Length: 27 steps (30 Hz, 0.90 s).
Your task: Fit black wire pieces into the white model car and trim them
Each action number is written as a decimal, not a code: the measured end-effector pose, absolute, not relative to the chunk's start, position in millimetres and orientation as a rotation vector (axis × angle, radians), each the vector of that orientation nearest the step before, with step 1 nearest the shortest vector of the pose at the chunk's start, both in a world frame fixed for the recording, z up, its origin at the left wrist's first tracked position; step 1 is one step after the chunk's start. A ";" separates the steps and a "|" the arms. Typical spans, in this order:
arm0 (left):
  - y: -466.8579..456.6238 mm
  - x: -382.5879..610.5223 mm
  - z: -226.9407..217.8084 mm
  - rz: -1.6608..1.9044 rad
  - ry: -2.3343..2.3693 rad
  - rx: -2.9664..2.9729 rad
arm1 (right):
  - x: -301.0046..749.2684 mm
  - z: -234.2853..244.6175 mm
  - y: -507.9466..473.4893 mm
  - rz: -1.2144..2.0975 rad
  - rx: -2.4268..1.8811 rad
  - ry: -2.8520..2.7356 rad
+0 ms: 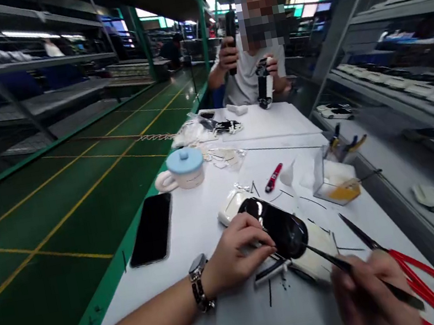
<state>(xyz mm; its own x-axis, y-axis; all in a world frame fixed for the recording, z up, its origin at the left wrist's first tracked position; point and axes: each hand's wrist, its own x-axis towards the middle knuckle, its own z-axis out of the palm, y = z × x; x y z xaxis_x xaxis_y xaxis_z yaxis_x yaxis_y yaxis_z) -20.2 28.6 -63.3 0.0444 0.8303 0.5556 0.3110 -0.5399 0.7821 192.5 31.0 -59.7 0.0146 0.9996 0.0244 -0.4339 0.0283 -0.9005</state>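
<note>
A cream model car (318, 245) with a glossy black roof lies on the white tabletop in front of me. My left hand (243, 250) rests over its near side, thumb and fingertips pinched together at the window edge; whatever they hold is too small to make out. Slightly blurred, my right hand (369, 289) grips dark tweezers (328, 256), whose tip reaches the end of the black roof. An open car door (272, 270) sticks out beneath my left fingers. Thin black strips (270, 293) and small dark bits are scattered around the car.
Red-handled scissors (427, 282) lie by my right hand. Beyond the car are a red cutter (274, 178), a tool box (335, 181), a lidded mug (185, 168) and a phone (151, 230). A co-worker (241, 77) sits opposite, holding a model car (264, 84). Shelves (420, 149) flank the right.
</note>
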 end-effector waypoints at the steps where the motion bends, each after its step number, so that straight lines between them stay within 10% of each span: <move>1: 28.0 -22.1 -62.7 1.513 1.138 1.863 | 184.6 -56.7 30.2 1.368 -0.851 -0.850; 27: 24.5 -15.2 -55.9 1.698 1.173 1.853 | 152.1 -57.3 15.7 1.429 -0.809 -0.792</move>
<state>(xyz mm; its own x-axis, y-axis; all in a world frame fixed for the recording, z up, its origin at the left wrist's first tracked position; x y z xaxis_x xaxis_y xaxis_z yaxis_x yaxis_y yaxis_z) -15.2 24.5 -55.9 -0.0699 0.7665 0.6384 0.3263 -0.5872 0.7408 152.1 15.7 -57.3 -0.0039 0.9999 -0.0141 -0.5177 -0.0141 -0.8554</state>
